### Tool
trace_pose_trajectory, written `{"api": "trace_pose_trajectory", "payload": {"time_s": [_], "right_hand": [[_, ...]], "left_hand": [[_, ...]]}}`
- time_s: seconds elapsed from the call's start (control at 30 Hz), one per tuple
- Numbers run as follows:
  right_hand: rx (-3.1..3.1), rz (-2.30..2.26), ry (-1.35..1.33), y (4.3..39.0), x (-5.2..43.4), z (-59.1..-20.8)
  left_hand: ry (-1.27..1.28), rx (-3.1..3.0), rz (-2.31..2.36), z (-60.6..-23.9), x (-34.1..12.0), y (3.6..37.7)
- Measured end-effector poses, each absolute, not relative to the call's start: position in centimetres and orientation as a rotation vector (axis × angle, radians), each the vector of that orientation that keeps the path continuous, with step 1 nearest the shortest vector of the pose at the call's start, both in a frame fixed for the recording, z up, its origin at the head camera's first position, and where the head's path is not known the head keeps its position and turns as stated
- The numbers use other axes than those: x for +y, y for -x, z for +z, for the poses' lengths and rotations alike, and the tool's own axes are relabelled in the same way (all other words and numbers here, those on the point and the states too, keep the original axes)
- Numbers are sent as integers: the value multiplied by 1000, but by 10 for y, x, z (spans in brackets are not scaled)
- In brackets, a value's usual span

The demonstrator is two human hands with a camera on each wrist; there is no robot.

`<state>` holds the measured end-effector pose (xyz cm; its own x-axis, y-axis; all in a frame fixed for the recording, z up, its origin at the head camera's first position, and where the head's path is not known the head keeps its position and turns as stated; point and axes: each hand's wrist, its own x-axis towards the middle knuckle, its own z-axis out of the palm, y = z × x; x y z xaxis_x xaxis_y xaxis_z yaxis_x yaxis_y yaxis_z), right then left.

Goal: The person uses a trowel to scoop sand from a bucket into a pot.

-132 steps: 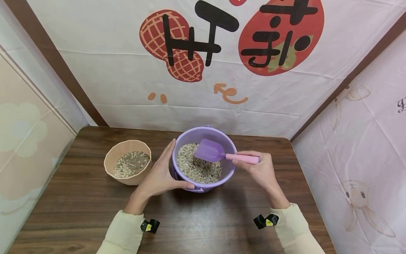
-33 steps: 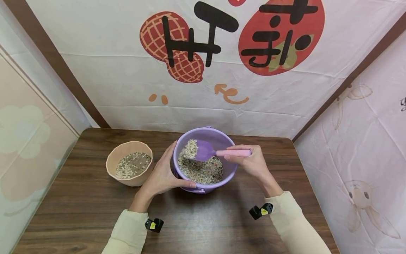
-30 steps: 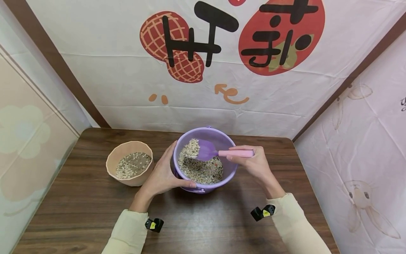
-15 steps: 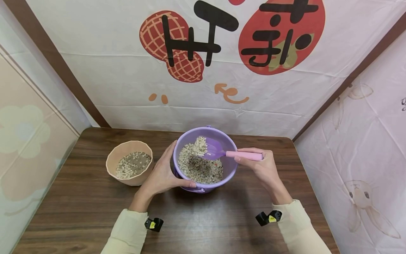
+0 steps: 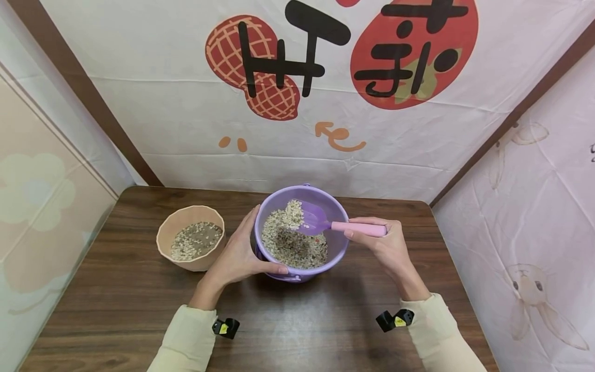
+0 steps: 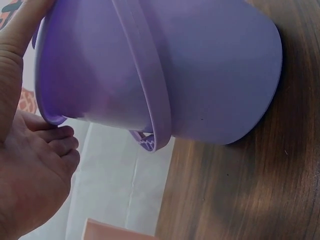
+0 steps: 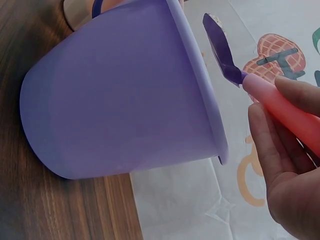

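Observation:
A purple bucket [image 5: 301, 271] holds coarse gravel-like grains [image 5: 297, 253] in the head view. My left hand [image 5: 237, 258] holds its near-left side, thumb along the rim and fingers around the outside; the left wrist view shows those fingertips at the rim. The pink handle of a purple toy shovel [image 5: 359, 228] is gripped by my right hand [image 5: 383, 245], at the bucket's right. Its blade [image 7: 222, 50] is above the rim in the right wrist view, with a heap of pale grains [image 5: 294, 213] at the tip. A peach bowl [image 5: 190, 264] with similar grains stands left of the bucket.
A dark wooden table [image 5: 288, 330] carries both containers. Printed cloth walls [image 5: 186, 129] rise behind it and at both sides. The bucket's handle [image 6: 150, 85] hangs down its side. The bowl sits close beside my left hand.
The shovel blade, bare 4.4 seconds ago, now bears a heap of grains. Over the last second my right hand has drawn it rightward, slowing almost to a stop. My left hand stays on the bucket.

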<state>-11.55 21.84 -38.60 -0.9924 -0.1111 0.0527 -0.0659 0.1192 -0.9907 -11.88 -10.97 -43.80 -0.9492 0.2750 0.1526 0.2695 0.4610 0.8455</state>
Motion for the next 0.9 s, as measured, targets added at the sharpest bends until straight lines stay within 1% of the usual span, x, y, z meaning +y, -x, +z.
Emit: {"api": "trace_pose_trajectory", "payload": {"time_s": [0.6,0.9], "right_hand": [[2313,-2072,207,116,215,-388],[2319,-2083,154,117,212,-389]], "left_hand": [[-461,2722,1486,-433,-115,113],[-379,2755,1446,-429,-133,104]]}}
